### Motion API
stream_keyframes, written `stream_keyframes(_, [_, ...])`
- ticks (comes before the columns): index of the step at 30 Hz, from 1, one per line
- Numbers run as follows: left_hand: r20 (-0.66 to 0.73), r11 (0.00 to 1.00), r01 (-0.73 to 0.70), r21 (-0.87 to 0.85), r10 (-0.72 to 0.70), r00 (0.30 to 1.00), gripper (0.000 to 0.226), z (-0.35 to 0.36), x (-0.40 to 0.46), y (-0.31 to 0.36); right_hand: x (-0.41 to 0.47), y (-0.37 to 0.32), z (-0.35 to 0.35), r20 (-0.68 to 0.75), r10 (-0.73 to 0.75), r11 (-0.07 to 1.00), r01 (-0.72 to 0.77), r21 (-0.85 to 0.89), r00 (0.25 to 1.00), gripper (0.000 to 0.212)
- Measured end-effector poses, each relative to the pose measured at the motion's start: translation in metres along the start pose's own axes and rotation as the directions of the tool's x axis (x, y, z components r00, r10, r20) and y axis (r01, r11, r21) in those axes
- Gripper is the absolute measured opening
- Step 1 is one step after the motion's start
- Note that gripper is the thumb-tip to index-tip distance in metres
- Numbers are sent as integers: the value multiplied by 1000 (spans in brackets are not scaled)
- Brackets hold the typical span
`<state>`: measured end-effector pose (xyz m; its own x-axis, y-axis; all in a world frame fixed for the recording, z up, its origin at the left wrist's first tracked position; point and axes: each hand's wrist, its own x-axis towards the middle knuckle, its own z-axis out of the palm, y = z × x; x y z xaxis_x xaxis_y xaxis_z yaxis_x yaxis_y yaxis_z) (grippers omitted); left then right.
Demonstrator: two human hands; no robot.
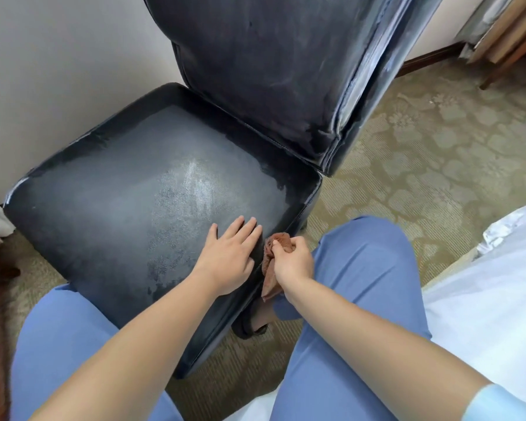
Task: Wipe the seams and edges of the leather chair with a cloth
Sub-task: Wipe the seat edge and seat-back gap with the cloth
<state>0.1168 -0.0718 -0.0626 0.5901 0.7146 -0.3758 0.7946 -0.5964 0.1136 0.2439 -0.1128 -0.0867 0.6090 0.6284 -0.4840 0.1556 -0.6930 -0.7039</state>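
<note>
A single wide-angle view, taken from the person's head, looks forward and steeply down over both bare forearms and blue-trousered knees onto the seat of the dark navy leather chair (152,189), which lies close beneath the lens. The chair's upright backrest rises toward the top edge, a pale wall (58,71) closes the left side, and patterned olive carpet (438,153) fills the right. Straight edges bow near the borders.
</note>
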Motion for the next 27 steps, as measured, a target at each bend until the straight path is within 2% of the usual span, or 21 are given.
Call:
stream_keyframes(6, [-11,999,-19,46,20,1000,57,-5,14,-1,49,-23,-17,-116,126,990,-117,83,985,30])
stream_keyframes(13, [4,999,-13,44,13,1000,56,-13,42,1,50,-23,-16,-102,75,997,-71,40,992,27])
stream_keyframes(17, [95,999,-3,49,-1,995,59,-23,58,5,80,-51,-27,-119,115,990,-104,95,986,23])
stream_keyframes(20, [150,999,5,31,-10,989,64,-32,65,8,83,-58,-32,-92,138,989,-132,68,986,17])
stream_keyframes(24, [193,999,45,8,-46,980,76,-41,77,11,60,-44,-27,-12,157,983,-155,97,988,30])
stream_keyframes(27, [215,998,58,-13,-54,975,86,-46,86,12,77,-50,-31,-48,173,979,-167,120,984,30])
